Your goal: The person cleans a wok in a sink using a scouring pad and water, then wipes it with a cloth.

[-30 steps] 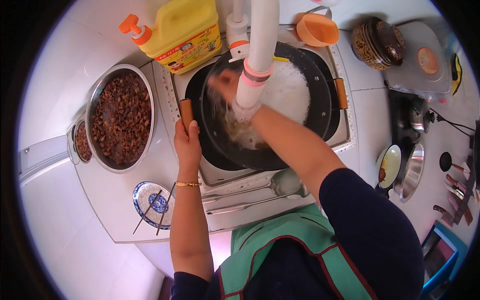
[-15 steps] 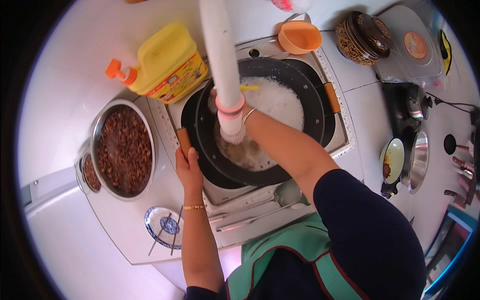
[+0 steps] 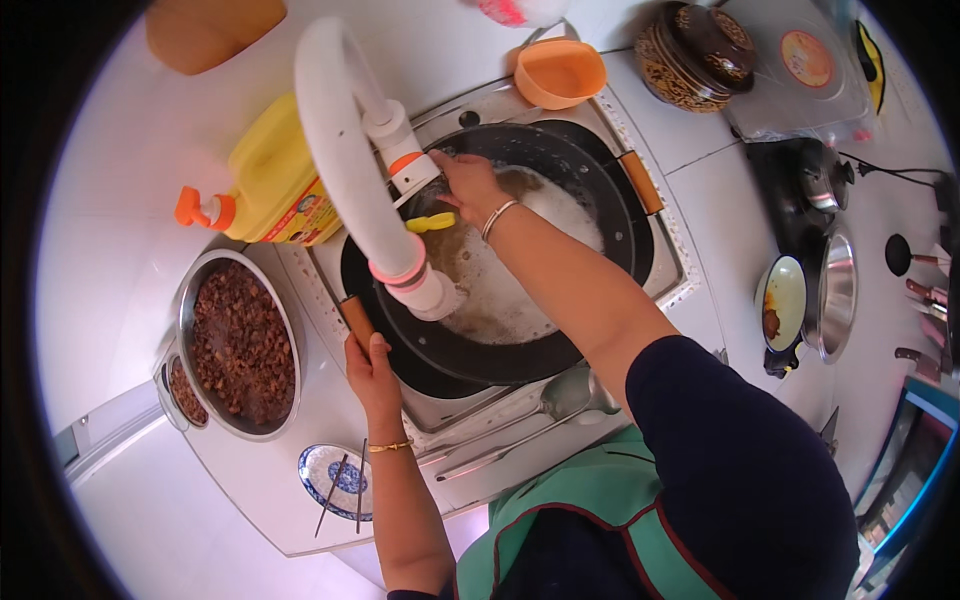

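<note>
Nearest the body, a spatula point(image 3: 567, 395) and a slim-handled utensil point(image 3: 500, 455) lie along the strip before the black wok point(image 3: 470, 362), leaving little spare room at its near edge. To the wok's near left, the left hand point(image 3: 373, 375) is closed around its wooden handle point(image 3: 357, 325), with bare counter between that wrist and the patterned plate point(image 3: 320, 470) bearing two chopsticks. The wok sits at the sink, sudsy water point(image 3: 510, 290) inside it. The right hand point(image 3: 470, 185) reaches over to its far wall, fingers bent; the white faucet point(image 3: 345, 140) crowds that side, and whether they grip anything I cannot tell. Left of the wok, across a narrow counter gap, stands a steel bowl of brown chopped food point(image 3: 245, 345). Beyond its far left leans a yellow jug point(image 3: 275, 165); behind it, an orange tub point(image 3: 560, 75). Pale tiles run rightward from it toward a steel basin point(image 3: 838, 290) and a patterned lidded pot point(image 3: 685, 65), farther back.
</note>
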`<state>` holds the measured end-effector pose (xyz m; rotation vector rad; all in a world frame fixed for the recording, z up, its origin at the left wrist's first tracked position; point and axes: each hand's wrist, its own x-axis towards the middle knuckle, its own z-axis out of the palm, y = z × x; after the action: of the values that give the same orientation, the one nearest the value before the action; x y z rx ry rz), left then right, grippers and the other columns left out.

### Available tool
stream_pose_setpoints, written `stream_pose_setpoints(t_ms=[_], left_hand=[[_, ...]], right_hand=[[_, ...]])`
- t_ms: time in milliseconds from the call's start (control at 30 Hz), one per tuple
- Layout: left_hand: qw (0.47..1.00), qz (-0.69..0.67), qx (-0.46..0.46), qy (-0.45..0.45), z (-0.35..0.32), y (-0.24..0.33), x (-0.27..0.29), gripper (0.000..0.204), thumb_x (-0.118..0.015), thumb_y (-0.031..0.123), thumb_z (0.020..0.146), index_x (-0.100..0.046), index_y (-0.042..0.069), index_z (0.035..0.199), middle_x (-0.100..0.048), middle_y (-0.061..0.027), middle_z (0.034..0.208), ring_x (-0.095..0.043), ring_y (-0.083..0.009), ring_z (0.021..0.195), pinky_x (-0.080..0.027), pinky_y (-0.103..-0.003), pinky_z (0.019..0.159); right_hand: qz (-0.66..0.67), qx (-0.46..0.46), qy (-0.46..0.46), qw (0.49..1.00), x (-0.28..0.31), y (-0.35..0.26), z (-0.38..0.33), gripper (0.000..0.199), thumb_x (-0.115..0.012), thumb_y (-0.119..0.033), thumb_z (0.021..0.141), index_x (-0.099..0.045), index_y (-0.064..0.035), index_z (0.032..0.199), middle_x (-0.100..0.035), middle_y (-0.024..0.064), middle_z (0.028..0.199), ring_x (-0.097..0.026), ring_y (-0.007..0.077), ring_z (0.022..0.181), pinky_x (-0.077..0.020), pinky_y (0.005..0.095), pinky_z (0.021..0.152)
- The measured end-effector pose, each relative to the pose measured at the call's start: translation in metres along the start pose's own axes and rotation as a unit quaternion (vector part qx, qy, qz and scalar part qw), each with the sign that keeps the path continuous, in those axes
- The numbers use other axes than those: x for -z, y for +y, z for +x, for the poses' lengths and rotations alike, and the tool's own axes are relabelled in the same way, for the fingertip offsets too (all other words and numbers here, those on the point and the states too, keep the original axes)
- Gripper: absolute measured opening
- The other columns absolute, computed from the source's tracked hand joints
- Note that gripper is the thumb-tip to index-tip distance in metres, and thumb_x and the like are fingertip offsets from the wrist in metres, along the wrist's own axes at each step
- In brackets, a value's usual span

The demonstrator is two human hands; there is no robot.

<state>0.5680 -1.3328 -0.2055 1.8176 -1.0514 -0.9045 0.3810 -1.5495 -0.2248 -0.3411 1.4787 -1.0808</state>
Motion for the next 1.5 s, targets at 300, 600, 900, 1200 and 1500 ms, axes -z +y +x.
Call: stream_pose_setpoints(t_ms=[300,600,900,1200,1500], left_hand=[[0.999,-0.033,0.014,0.006,-0.001,-0.008,0.004,0.023,-0.053,0.019,0.09,-0.052,-0.001,0.102,-0.053,-0.0025,0.074,-0.049,-0.0105,0.068,-0.041,-0.024,0.064],[0.999,-0.021,-0.001,-0.038,-0.001,0.008,-0.008,0.028,-0.055,0.02,0.09,-0.051,-0.002,0.106,-0.055,-0.0035,0.074,-0.05,-0.0099,0.067,-0.042,-0.024,0.063],[1.0,-0.016,-0.002,0.009,0.001,-0.01,0.002,0.024,-0.056,0.021,0.088,-0.053,-0.001,0.099,-0.056,-0.0037,0.071,-0.05,-0.011,0.065,-0.041,-0.025,0.061],[1.0,0.002,0.004,0.023,-0.004,-0.003,-0.003,0.024,-0.056,0.021,0.088,-0.054,-0.001,0.098,-0.055,-0.0029,0.071,-0.049,-0.0104,0.065,-0.041,-0.024,0.062],[1.0,-0.03,0.006,0.002,-0.002,-0.005,-0.007,0.024,-0.055,0.02,0.089,-0.054,0.0,0.102,-0.055,-0.0028,0.074,-0.05,-0.0093,0.069,-0.041,-0.023,0.063]], right_hand=[[0.385,-0.004,0.142,0.912,0.105,-0.025,0.008,0.026,-0.063,-0.026,0.084,-0.056,-0.0048,0.097,-0.062,0.0082,0.096,-0.06,0.0206,0.084,-0.0509,0.039,0.074],[-0.282,0.296,-0.064,0.911,0.005,0.115,0.051,0.033,-0.069,-0.027,0.075,-0.057,-0.0019,0.092,-0.061,0.0176,0.081,-0.058,0.0354,0.079,-0.0463,0.039,0.07],[-0.626,0.08,-0.448,0.633,0.106,0.098,-0.107,0.041,-0.056,-0.041,0.081,-0.062,-0.0056,0.101,-0.061,0.0196,0.103,-0.056,0.0363,0.099,-0.0431,0.0433,0.086],[-0.888,0.323,-0.216,0.245,0.173,-0.048,-0.05,0.014,-0.059,-0.018,0.073,-0.068,-0.0103,0.08,-0.063,0.0088,0.091,-0.056,0.0258,0.098,-0.0416,0.041,0.08],[-0.873,0.366,-0.213,0.243,0.188,-0.088,-0.055,0.014,-0.06,-0.015,0.071,-0.064,-0.0134,0.084,-0.059,0.0039,0.085,-0.05,0.0234,0.1,-0.0361,0.042,0.081]])
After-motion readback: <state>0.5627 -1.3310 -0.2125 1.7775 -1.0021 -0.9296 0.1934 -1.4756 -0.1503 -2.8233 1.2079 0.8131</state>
